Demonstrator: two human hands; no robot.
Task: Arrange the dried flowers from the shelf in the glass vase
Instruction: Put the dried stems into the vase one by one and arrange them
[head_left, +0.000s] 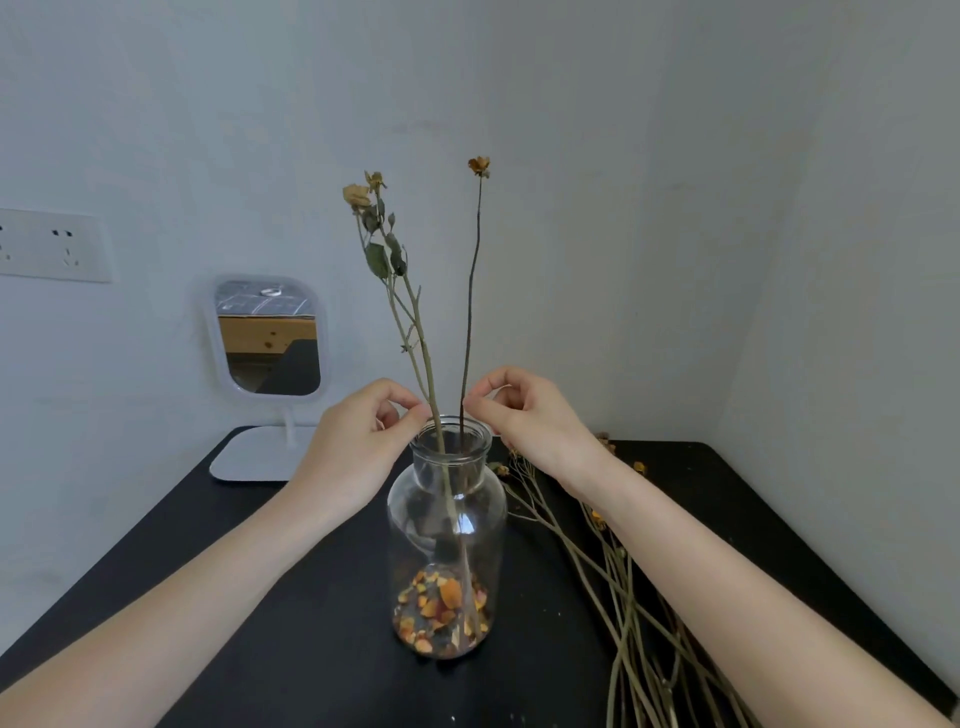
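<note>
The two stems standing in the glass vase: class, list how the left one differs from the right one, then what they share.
The left stem is pale, branched and leafy; the right stem is dark and bare. The left stem bears two blooms, the right stem one. The left stem leans; the right stem stands straighter. Both sit in the glass vase, pinched by the left hand and right hand.

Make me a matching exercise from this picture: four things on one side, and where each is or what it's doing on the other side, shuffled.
Column one
1. left hand
2. right hand
3. loose stems
4. mirror

Column two
A. lie on the table, right of the glass vase
B. pinches the thin dark stem
C. stands back left on the table
D. pinches the leafy stem

Pairs: 1-D, 2-B, 3-A, 4-C
</note>
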